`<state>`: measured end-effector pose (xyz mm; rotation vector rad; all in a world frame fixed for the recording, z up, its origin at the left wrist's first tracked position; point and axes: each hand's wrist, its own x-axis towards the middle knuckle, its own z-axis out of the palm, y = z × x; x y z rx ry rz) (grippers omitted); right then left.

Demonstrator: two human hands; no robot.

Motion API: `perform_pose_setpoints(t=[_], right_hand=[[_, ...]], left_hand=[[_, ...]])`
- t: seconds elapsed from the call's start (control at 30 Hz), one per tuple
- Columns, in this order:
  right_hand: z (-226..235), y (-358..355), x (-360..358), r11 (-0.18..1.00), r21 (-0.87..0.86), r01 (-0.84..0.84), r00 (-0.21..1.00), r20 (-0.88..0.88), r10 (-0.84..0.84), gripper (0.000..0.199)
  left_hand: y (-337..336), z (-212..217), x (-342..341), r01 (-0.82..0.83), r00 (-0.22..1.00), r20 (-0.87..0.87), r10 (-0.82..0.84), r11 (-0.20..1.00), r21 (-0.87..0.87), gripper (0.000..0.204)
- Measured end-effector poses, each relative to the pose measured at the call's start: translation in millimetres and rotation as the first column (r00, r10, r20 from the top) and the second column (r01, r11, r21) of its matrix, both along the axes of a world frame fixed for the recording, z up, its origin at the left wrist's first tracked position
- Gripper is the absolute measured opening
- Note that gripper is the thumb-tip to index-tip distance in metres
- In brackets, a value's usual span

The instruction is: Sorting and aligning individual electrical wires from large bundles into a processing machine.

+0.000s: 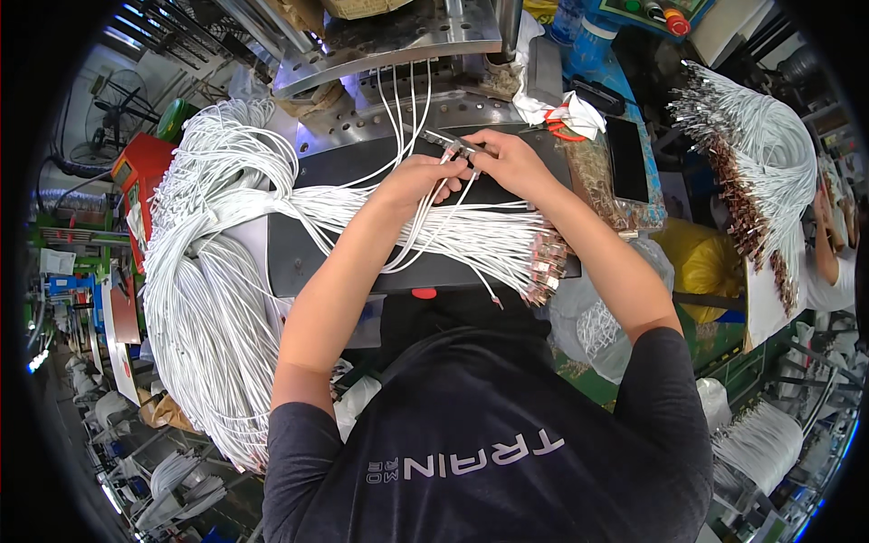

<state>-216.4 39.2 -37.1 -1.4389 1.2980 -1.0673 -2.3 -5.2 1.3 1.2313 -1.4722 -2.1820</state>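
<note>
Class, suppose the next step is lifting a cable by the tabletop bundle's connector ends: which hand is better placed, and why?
Probably the right hand: it is nearer the connector ends, which lie by its forearm, though it is busy at the dark bar. The left hand is farther off and holds white cables.

Forward path is blocked by the metal press (389,68) — slot under it is crossed by white wires (396,113). Left is walled off by the wire pile (204,308); mid-mat is covered by the wire bundle (462,240). Room is left on the black mat (290,262) — near-left corner, and strip beyond the right hand (511,163).
</note>
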Motion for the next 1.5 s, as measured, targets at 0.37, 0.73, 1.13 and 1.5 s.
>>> perform_pose_setpoints(t=[0.37, 0.73, 1.13, 1.5], right_hand=[[39, 13, -13, 0.993, 0.11, 0.039, 0.993, -0.112, -0.027, 0.048], [22, 15, -15, 0.997, 0.081, 0.01, 0.992, -0.126, 0.0, 0.052], [6, 9, -20, 0.996, 0.084, 0.028, 0.988, -0.153, -0.015, 0.06], [30, 13, -18, 0.983, 0.175, -0.056, 0.997, -0.048, 0.066, 0.048]], left_hand=[[4, 21, 18, -0.065, 0.998, 0.007, 0.064, 0.994, 0.084, 0.033], [7, -2, 13, -0.127, 0.991, 0.018, 0.13, 0.986, -0.11, 0.023], [10, 2, 9, -0.145, 0.987, 0.043, 0.154, 0.977, -0.154, 0.023], [5, 15, 19, -0.182, 0.983, 0.022, 0.184, 0.98, -0.076, 0.025]])
